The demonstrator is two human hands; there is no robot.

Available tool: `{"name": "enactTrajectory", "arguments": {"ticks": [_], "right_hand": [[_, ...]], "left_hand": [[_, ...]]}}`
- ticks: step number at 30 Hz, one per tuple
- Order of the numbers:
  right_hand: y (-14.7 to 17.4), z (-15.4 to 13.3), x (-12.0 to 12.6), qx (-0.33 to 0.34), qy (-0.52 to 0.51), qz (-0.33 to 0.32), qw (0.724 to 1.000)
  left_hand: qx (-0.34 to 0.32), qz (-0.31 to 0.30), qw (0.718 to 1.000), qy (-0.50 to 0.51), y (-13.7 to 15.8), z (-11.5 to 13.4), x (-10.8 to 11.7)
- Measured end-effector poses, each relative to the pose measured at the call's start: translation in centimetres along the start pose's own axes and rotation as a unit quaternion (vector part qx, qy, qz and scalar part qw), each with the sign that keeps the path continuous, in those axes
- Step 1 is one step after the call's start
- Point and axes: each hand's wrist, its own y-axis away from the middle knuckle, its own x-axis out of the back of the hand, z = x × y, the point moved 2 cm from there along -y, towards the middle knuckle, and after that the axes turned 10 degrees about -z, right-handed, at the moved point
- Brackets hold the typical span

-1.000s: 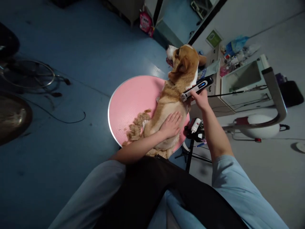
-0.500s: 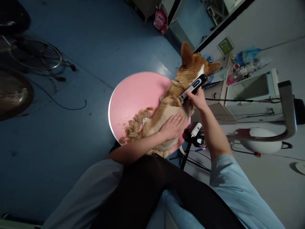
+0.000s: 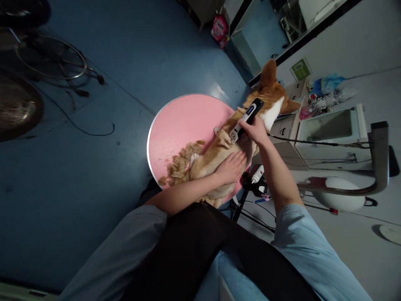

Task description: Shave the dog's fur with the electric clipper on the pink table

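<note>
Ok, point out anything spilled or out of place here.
Loose fur lies heaped on the pink tabletop beside the dog, messy but probably clippings from the clipper in the right hand. Odder is a dark cord trailing loose across the blue floor, one end free. I see no clear damage.

The tan-and-white dog [image 3: 216, 155] is on a round pink tabletop [image 3: 184, 121], head turned away, back cropped short; whether it sits or lies is hard to tell. The black-and-silver clipper [image 3: 250, 110] slants across its upper back, blue display lit.
</note>
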Motion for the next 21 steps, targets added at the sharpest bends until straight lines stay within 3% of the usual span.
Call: {"name": "enactTrajectory", "arguments": {"ticks": [4, 11, 17, 21], "right_hand": [[-1.1, 0.0, 0.8, 0.009, 0.066, 0.056, 0.996], [-0.9, -0.9, -2.7, 0.018, 0.123, -0.075, 0.989], [-2.0, -0.8, -0.6, 0.001, 0.142, 0.01, 0.99], [-0.7, -1.9, -2.9, -0.02, 0.153, -0.064, 0.986]], "left_hand": [[0.004, -0.008, 1.0, 0.002, -0.5, 0.1, -0.4], [0.0, -0.006, 1.0, 0.023, -1.0, 0.4, -0.9], [-0.006, -0.023, 0.999, 0.031, -1.0, 0.7, -0.3], [-0.011, -0.013, 0.999, 0.04, -1.3, 0.7, -0.3]]}}
